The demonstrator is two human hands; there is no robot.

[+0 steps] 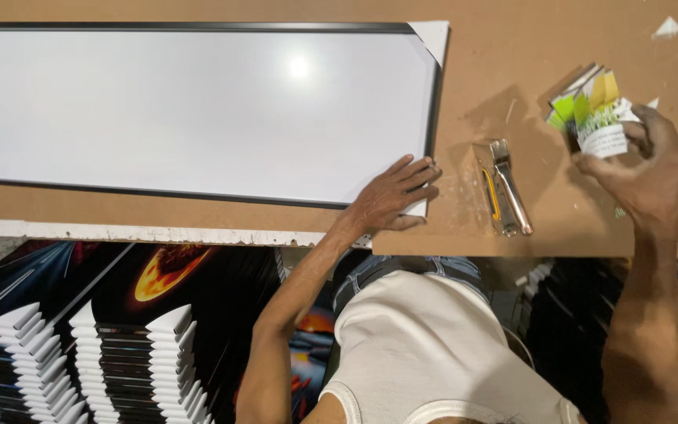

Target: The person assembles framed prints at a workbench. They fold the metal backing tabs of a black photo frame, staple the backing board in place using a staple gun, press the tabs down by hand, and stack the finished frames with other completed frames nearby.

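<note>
A large white panel in a thin black frame (198,110) lies flat on the brown work table (504,55), with white cardboard protectors on its corners (431,38). My left hand (392,196) rests flat, fingers spread, on the panel's near right corner. My right hand (647,166) is raised over the table's right side and grips a small stack of folded cards, green, yellow and white (594,114). A metal staple gun with a yellow part (504,188) lies on the table between my two hands, touched by neither.
A small white scrap (667,28) lies at the far right of the table. Below the table edge, stacks of framed prints with white corner protectors (80,361) stand on the floor at left, and more dark prints (543,290) at right.
</note>
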